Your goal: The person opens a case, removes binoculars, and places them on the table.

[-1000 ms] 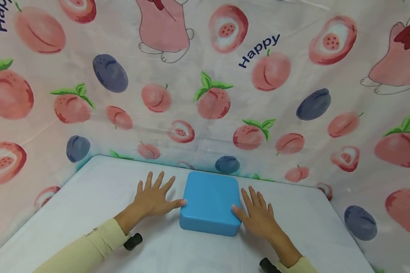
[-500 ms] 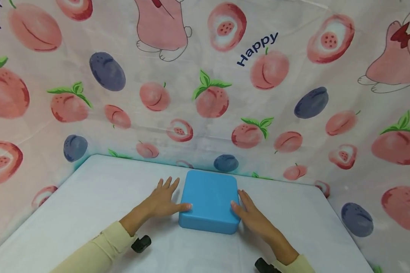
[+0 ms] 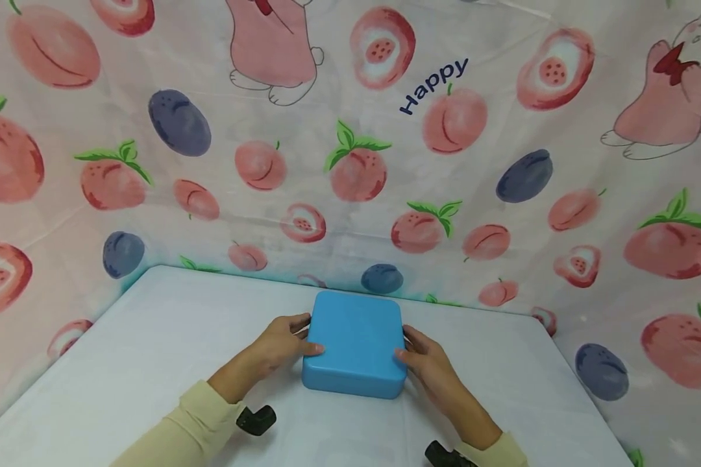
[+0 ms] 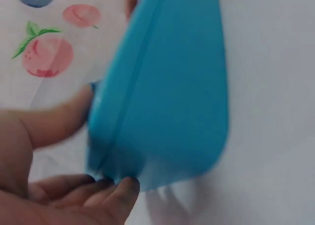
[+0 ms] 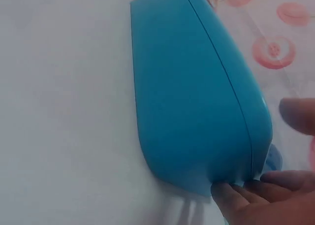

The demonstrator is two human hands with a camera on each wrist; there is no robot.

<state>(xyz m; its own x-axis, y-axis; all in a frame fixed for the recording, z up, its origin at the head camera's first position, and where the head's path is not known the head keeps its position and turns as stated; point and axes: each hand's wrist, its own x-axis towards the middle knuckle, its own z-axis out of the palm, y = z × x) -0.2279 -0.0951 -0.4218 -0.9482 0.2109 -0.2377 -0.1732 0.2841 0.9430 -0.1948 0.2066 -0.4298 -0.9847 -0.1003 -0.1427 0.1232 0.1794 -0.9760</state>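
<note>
A blue lidded box [image 3: 356, 337], with rounded corners and a seam around its side, sits on the white table in the head view. My left hand [image 3: 277, 347] holds its left side, the thumb over the lid edge and the other fingers bent against the side wall. On the right side, my right hand [image 3: 435, 366] has its fingers bent against the wall. In the right wrist view its thumb [image 5: 299, 115] stands slightly off the lid, while the fingertips [image 5: 229, 198] touch the side. What is inside the box is hidden.
The white table [image 3: 210, 305] surrounds the box, its back edge just behind it. A curtain [image 3: 304, 181] printed with peaches, plums and rabbits hangs behind and along both sides. Dark wrist cameras [image 3: 256, 420] show below the sleeves.
The left hand has moved right to the box, and its spread fingers have bent in against the side. The right hand's fingers have also closed in. The box looks to be in the same place.
</note>
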